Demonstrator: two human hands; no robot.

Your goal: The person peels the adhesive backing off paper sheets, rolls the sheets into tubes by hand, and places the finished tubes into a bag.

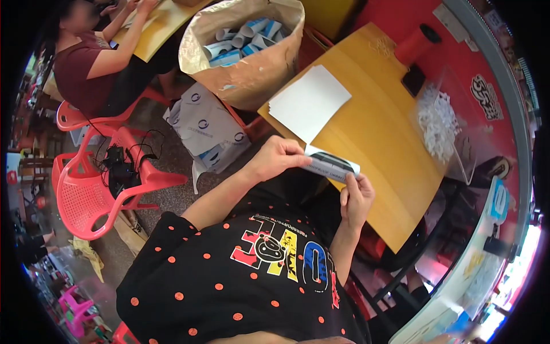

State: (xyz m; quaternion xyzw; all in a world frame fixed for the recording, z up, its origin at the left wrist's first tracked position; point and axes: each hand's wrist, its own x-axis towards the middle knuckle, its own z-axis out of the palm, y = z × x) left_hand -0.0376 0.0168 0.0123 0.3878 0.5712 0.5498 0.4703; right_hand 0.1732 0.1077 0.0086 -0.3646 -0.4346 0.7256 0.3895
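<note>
Black T-shirt (240, 281) with orange dots fills six o'clock, its bright chest print foreshortened, while at one o'clock from it, by the near edge of the wooden table (395, 178), the left hand (277, 160) and right hand (358, 198) pinch opposite ends of a rolled paper tube (329, 165). Pale grey with a dark band and lettering too small to read, the tube has its left end hidden by the left hand's grip, and fingers underneath are out of sight. Toward eleven o'clock lie white sheets (312, 103) and a large bag (252, 86) whose wall hides parts of blue-and-white rolls (254, 28).
</note>
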